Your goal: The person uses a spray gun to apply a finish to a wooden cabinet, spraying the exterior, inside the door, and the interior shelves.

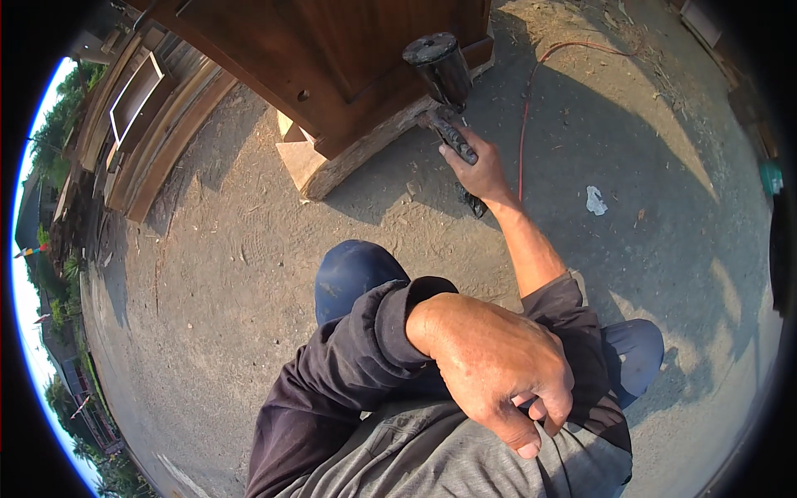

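Observation:
My right hand (483, 174) reaches forward and is closed round the handle of a dark, stained spray gun (448, 131). A dark round cup (440, 70) with a lid sits on top of the gun. Just beyond it stands a dark brown, varnished wooden panel piece (332, 62), glossy and with a round hole near its lower edge. My left hand (498, 361) hangs bent across my body over the right forearm, near my grey shirt. Its fingers are loosely curled, with the thumb apart, and nothing shows in them.
The panel piece rests on a rough wooden block (344, 162). A red hose (525, 116) snakes over the dusty ground. White scrap (596, 200) lies at right. Wooden boards and frames (166, 133) are stacked at far left. My bent knees (357, 278) are close below.

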The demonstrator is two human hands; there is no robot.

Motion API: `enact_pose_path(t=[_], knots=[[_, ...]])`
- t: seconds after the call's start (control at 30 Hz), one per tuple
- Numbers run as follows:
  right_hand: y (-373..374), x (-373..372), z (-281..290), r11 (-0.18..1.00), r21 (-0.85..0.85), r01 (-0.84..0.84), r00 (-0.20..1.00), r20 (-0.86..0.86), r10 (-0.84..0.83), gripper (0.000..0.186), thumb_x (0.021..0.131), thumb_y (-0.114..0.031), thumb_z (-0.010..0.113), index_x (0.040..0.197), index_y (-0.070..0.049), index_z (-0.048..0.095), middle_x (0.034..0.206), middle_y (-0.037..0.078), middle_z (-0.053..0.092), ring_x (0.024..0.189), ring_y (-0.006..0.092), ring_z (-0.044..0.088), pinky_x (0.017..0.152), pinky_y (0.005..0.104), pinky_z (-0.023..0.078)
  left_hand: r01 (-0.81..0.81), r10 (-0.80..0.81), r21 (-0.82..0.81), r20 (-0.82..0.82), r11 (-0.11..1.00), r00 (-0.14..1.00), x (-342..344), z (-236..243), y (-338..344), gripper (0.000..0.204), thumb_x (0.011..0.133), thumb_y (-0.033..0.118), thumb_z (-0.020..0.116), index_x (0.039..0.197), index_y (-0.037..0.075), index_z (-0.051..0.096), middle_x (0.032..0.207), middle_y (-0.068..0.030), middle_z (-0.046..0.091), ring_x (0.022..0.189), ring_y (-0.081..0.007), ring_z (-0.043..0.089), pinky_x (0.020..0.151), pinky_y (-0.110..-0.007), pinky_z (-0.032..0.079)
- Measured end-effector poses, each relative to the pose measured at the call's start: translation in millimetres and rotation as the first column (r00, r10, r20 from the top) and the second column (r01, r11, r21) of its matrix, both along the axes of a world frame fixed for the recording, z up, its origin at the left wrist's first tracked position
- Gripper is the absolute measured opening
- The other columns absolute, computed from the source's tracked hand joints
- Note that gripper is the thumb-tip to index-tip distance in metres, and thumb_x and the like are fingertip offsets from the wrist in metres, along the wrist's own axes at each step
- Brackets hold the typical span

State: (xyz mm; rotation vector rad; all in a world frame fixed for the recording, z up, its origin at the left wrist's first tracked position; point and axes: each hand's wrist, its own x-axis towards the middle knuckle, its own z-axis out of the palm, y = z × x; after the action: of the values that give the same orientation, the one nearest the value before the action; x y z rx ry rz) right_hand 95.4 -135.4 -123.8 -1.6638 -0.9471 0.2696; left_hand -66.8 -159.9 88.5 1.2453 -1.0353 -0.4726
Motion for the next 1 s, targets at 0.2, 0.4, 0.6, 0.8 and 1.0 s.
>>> enact_pose_path(t=[0.2, 0.4, 0.6, 0.8, 1.0], knots=[[-5.8, 59.3, 7.9, 0.976, -0.019, 0.217, 0.971, 0.103, -0.214, 0.043, 0.088, -0.021, 0.077, 0.126, -0.004, 0.068, 0.088, 0.019, 0.073, 0.081, 0.0301, 0.075, 0.074, 0.0388, 0.056, 0.020, -0.019, 0.042, -0.021, 0.999, 1.000, 2.4, 2.2, 9.3, 0.045, 0.096, 0.037, 0.072, 0.111, -0.005, 0.068, 0.090, -0.0150, 0.067, 0.074, -0.0288, 0.065, 0.068, -0.041, 0.050], [-12.6, 105.9, 21.9, 0.927, -0.039, 0.373, 0.917, 0.168, -0.362, 0.041, 0.088, -0.021, 0.076, 0.125, -0.005, 0.068, 0.098, 0.025, 0.074, 0.098, 0.0421, 0.073, 0.082, 0.0433, 0.056, -0.012, 0.012, 0.024, -0.015, 1.000, 1.000, -0.6, -0.7, 14.9, 0.045, 0.096, 0.039, 0.072, 0.113, -0.002, 0.068, 0.092, -0.0129, 0.067, 0.073, -0.0254, 0.064, 0.067, -0.040, 0.050], [-8.3, 123.5, 19.7, 0.837, -0.224, 0.500, 0.848, 0.324, -0.420, 0.045, 0.089, -0.021, 0.073, 0.131, -0.006, 0.064, 0.099, 0.025, 0.073, 0.096, 0.0461, 0.070, 0.080, 0.0514, 0.054, 0.003, -0.002, 0.026, -0.034, 1.000, 0.999, -1.8, 2.3, 19.4, 0.045, 0.097, 0.039, 0.071, 0.115, -0.002, 0.069, 0.093, -0.0115, 0.067, 0.074, -0.0231, 0.064, 0.068, -0.038, 0.051], [-10.5, 95.9, -2.0, 0.912, -0.095, 0.398, 0.875, 0.336, -0.347, 0.042, 0.089, -0.019, 0.073, 0.128, -0.005, 0.065, 0.098, 0.026, 0.072, 0.093, 0.0458, 0.071, 0.078, 0.0491, 0.054, 0.003, -0.001, 0.027, -0.057, 1.000, 0.998, -1.4, 0.7, 19.7, 0.048, 0.097, 0.041, 0.071, 0.115, -0.004, 0.070, 0.091, -0.0113, 0.068, 0.074, -0.0226, 0.065, 0.067, -0.038, 0.051], [-8.6, 30.8, 2.7, 0.971, -0.121, 0.209, 0.966, 0.182, -0.185, 0.041, 0.089, -0.020, 0.075, 0.125, -0.003, 0.067, 0.091, 0.019, 0.072, 0.081, 0.0324, 0.073, 0.073, 0.0389, 0.055, -0.024, 0.023, -0.033, -0.015, 0.999, 1.000, -1.9, -0.2, 13.3, 0.048, 0.096, 0.042, 0.071, 0.109, -0.005, 0.072, 0.086, -0.0110, 0.068, 0.071, -0.0228, 0.064, 0.064, -0.040, 0.050]])
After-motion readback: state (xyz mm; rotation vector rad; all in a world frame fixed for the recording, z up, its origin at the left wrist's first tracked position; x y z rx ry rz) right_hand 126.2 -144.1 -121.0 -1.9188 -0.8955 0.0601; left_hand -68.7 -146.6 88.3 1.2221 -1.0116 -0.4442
